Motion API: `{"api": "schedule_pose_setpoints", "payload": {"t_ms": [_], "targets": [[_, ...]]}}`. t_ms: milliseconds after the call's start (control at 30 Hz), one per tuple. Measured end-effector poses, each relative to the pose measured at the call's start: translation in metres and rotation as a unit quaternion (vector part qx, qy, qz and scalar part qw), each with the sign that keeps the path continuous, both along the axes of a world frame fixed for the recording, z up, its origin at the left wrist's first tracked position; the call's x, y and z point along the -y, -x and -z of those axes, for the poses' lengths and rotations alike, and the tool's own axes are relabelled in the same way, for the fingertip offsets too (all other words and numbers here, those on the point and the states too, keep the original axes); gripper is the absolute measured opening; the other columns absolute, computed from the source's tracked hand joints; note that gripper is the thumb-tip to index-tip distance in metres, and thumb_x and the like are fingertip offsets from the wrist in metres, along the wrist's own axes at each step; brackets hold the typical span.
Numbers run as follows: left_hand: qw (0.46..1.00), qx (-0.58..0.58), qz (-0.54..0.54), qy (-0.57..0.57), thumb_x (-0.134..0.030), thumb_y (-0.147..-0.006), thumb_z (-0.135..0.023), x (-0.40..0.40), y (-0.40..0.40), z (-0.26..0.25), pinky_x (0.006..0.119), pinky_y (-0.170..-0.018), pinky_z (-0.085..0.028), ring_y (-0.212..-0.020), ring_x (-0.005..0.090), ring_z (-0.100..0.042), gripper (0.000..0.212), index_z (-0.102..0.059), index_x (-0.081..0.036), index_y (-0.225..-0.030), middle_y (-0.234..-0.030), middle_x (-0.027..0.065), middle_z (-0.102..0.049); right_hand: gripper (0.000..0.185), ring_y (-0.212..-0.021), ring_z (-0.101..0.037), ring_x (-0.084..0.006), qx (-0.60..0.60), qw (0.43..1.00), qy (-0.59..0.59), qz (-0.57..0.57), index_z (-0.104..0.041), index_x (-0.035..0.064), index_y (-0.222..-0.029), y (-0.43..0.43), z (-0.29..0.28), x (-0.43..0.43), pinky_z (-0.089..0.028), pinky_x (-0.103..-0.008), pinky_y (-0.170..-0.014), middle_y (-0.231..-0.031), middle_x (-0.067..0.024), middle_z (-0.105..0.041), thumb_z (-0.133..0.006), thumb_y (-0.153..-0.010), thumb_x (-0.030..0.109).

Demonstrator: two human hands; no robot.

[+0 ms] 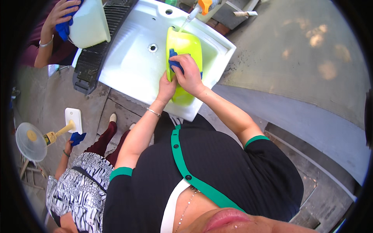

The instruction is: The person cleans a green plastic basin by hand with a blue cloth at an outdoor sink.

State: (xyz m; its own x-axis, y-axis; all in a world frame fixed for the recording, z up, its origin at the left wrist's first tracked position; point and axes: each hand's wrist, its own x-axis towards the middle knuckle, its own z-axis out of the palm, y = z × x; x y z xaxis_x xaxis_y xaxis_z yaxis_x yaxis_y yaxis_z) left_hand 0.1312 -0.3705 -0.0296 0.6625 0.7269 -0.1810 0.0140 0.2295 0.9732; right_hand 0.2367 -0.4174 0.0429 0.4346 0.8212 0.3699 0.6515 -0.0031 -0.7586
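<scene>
A lime-green plastic basin [189, 43] stands tilted on its side in a white ceramic sink [128, 65]. My left hand [167, 87] grips the basin's rim on the near left side. In my right hand [188, 74] is a blue cloth [174, 59], pressed against the basin near its rim. A thin stream seems to run from the tap with an orange handle [205, 5] to the basin's far end. The sink's drain hole [152, 48] lies left of the basin.
Left of the sink is a black ridged board [96, 55]; beyond it a person's hand with a blue cloth holds a pale bucket [89, 24]. Another person with a blue cloth [78, 138] stands near a fan [31, 141]. A grey concrete surface [291, 58] lies right.
</scene>
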Motion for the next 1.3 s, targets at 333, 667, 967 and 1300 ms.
{"api": "schedule_pose_setpoints", "payload": {"t_ms": [333,667,967,1300], "targets": [[0.995,-0.072,-0.062,0.041,-0.017,-0.096,-0.058,0.038,0.011,0.011,0.029,-0.074,-0.049,-0.083,0.0127,-0.06,0.022,-0.06,0.003,-0.106,-0.091,0.008,-0.068,0.008,-0.088,-0.057,-0.032,0.166,0.983,-0.008,-0.081,-0.067,0.0102,-0.08,-0.052,0.024,-0.084,-0.046,-0.0422,-0.078,-0.089,-0.0106,-0.062,-0.068,-0.077,0.017],[0.996,-0.082,-0.032,0.022,-0.021,-0.097,-0.059,0.075,0.034,0.029,0.026,-0.083,-0.047,-0.092,0.0098,-0.057,0.029,-0.06,0.001,-0.114,-0.104,0.0052,-0.067,0.021,-0.094,-0.063,-0.0342,0.028,0.974,0.225,-0.009,-0.067,0.0097,-0.094,-0.131,0.085,-0.137,-0.05,-0.0442,-0.08,-0.096,-0.0153,-0.067,-0.061,-0.085,0.028],[0.99,-0.083,-0.114,-0.018,-0.026,-0.103,-0.042,0.006,-0.013,-0.041,0.03,-0.082,-0.044,-0.091,0.0144,-0.052,0.032,-0.049,0.001,-0.119,-0.101,0.0077,-0.057,0.017,-0.099,-0.056,-0.0372,0.164,0.981,0.102,-0.02,-0.06,0.0072,-0.097,-0.061,0.025,-0.052,-0.044,-0.0489,-0.081,-0.1,-0.0156,-0.062,-0.06,-0.082,0.016],[0.97,-0.096,-0.198,-0.107,-0.026,-0.103,-0.043,0.003,-0.024,-0.034,0.032,-0.072,-0.045,-0.077,0.0169,-0.052,0.029,-0.052,0.001,-0.104,-0.086,0.0091,-0.059,0.035,-0.121,-0.048,-0.0261,0.276,0.954,0.111,0.034,-0.059,0.0186,-0.118,-0.033,0.018,0.009,-0.037,-0.0399,-0.097,-0.126,-0.0061,-0.056,-0.06,-0.084,0.027]]}}
